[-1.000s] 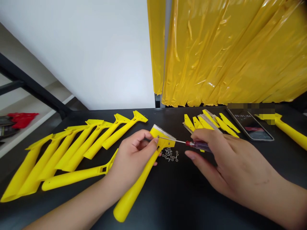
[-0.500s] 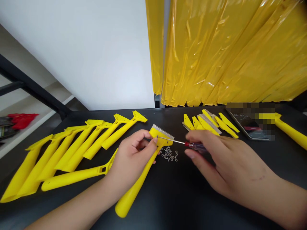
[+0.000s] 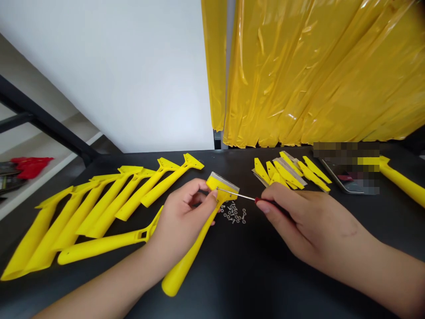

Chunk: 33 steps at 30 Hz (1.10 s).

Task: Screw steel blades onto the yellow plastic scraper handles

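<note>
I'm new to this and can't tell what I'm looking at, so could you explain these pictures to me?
There's no machine here, just a person's two bare hands. The view comes from a camera worn on the head, looking forward and down. The left hand holds a yellow scraper near its head. The right hand holds a screwdriver, its tip close to the left thumb. On the black table, a row of yellow handles lies to the left. Small metal parts, some ring-shaped, lie by the scraper. Yellow plates and a partly blurred-out phone lie beyond the right hand.
</note>
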### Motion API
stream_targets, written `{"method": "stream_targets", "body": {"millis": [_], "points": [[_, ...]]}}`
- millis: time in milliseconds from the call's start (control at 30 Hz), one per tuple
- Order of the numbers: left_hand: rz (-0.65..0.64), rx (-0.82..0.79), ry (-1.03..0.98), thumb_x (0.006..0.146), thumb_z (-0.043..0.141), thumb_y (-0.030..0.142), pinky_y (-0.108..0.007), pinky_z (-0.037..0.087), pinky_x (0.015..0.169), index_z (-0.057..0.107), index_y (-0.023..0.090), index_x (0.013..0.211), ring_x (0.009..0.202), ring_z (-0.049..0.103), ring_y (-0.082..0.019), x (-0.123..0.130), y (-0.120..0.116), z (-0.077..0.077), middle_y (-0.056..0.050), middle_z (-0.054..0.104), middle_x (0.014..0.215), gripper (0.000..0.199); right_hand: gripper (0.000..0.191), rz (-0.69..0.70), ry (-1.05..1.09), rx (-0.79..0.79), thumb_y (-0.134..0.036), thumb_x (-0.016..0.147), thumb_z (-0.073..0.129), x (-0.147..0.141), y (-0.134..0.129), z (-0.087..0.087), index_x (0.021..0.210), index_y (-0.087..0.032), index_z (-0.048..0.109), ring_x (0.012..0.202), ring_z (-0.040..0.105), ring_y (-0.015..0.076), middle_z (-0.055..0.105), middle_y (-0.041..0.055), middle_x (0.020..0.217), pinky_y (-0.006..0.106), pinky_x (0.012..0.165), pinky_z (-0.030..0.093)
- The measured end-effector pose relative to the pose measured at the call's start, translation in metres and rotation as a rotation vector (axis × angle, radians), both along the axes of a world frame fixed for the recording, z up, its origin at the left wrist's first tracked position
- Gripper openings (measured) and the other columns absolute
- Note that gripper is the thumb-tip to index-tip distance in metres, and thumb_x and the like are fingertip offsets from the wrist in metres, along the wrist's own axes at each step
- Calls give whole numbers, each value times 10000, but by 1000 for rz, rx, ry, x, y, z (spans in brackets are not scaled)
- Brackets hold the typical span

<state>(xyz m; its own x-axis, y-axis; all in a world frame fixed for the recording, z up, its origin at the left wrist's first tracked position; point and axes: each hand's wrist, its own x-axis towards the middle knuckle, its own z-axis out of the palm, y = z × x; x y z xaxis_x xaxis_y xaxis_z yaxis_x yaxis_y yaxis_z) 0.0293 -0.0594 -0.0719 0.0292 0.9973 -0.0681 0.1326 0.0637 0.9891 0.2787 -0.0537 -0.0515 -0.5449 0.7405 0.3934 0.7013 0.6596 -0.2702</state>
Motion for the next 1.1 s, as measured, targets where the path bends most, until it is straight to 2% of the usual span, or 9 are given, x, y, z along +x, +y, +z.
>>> {"method": "stream_targets", "body": {"millis": [300,400,500,600,667,733,867,967,1100], "points": [[18,13,25,962,731,453,-281,628,605,668,249,928,758,715,-209,0,2,1,5,688,791,216,132,30,13,-10,-275,1096,496,-4,1,-3,1043,-196,587,594,673,171,688,3,767,309,537,423],[26,27,39,964,730,455,-268,625,606,670,245,913,744,699,-196,0,1,2,9,682,777,224,166,46,-24,102,-278,1111,503,-3,3,-2,1041,-193,628,644,689,173,705,17,808,323,562,414],[44,35,55,964,728,461,-268,628,613,686,242,935,747,691,-192,1,1,4,4,690,794,224,138,11,-83,305,-284,1094,571,-2,5,-2,1170,-206,656,651,691,176,713,10,815,335,591,427],[66,38,47,953,739,466,-261,625,606,682,242,939,730,674,-184,2,1,5,6,685,784,232,268,-54,-150,407,-284,1079,595,-4,6,-5,1323,-175,610,674,690,205,715,28,838,357,613,458],[84,34,36,944,750,466,-260,625,593,673,244,926,700,652,-175,3,0,6,14,666,764,235,306,-70,-175,405,-217,1066,583,-6,6,-8,1350,-106,559,785,706,252,727,100,960,378,645,484],[96,43,33,941,752,461,-263,630,590,672,248,921,683,628,-167,3,-1,7,21,643,762,229,226,-36,-187,386,-118,1029,576,-7,5,-10,1253,-94,563,850,701,283,709,133,995,388,667,496],[81,77,46,953,745,444,-261,635,606,681,246,918,675,593,-155,3,-1,8,27,606,756,211,28,35,-151,318,-151,1050,549,-9,3,-7,1047,-171,567,743,697,238,686,60,870,363,630,492],[66,71,42,949,755,432,-252,626,609,693,243,952,711,610,-163,2,-1,6,14,641,790,199,76,24,-83,283,-221,1082,508,-10,2,-5,1080,-170,565,698,696,215,695,55,874,341,589,476],[49,79,56,954,757,423,-242,616,624,709,247,997,740,616,-164,2,-1,3,4,679,825,187,112,33,-60,213,-249,1091,512,-9,3,-7,1001,-204,560,614,664,184,668,7,786,323,555,443]]}}
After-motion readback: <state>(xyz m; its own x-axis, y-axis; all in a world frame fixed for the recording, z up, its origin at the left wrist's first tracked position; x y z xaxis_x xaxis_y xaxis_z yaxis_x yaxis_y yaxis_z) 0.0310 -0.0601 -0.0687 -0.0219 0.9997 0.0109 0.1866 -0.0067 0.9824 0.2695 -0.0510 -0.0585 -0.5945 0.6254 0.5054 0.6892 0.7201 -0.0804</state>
